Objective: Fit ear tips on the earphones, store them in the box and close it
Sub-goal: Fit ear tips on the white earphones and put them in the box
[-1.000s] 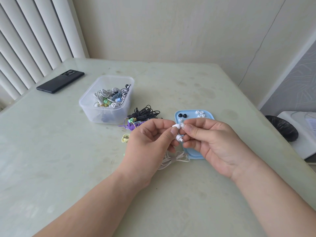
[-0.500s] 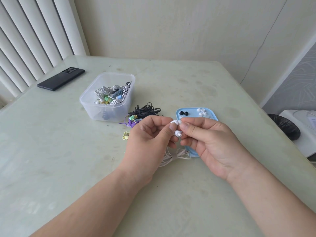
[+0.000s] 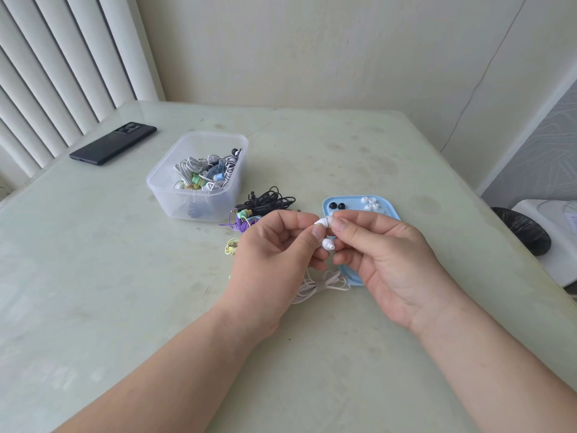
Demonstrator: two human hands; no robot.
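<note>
Left hand (image 3: 274,254) in the middle of the table, fingers curled, thumb and forefinger pinching the upper earbud (image 3: 322,220), a small white one; right hand (image 3: 390,260) comes in from the other side, its thumb and forefinger nipping the same bud at its far end, so the two sets of fingertips meet on it; whether an ear tip sits under those right fingertips, I cannot tell. Just below, in the gap between the hands, the lower earbud (image 3: 327,244) pokes out, white, its narrow end pointing right; which fingers carry it is hidden. The white cable (image 3: 321,284) hangs from under the hands in a loose bundle and lies on the table, its plug resting at the near edge of the blue lid (image 3: 354,201).

That lid lies flat behind the right hand; on its far end, two black ear tips (image 3: 336,206) to the left, a cluster of white ear tips (image 3: 370,204) to the right. Left of the lid, a heap of loose earphones: a black tangle (image 3: 271,200), a purple set (image 3: 237,223), a yellow one (image 3: 231,246) nearest the left wrist. Further left stands the clear box (image 3: 199,210), open, coiled earphones inside; beyond it, well apart, a dark phone (image 3: 112,148) lies near the vertical blinds (image 3: 62,73). The pale green table (image 3: 93,276) carries it all; off its right edge, a black bin bag (image 3: 521,229).
</note>
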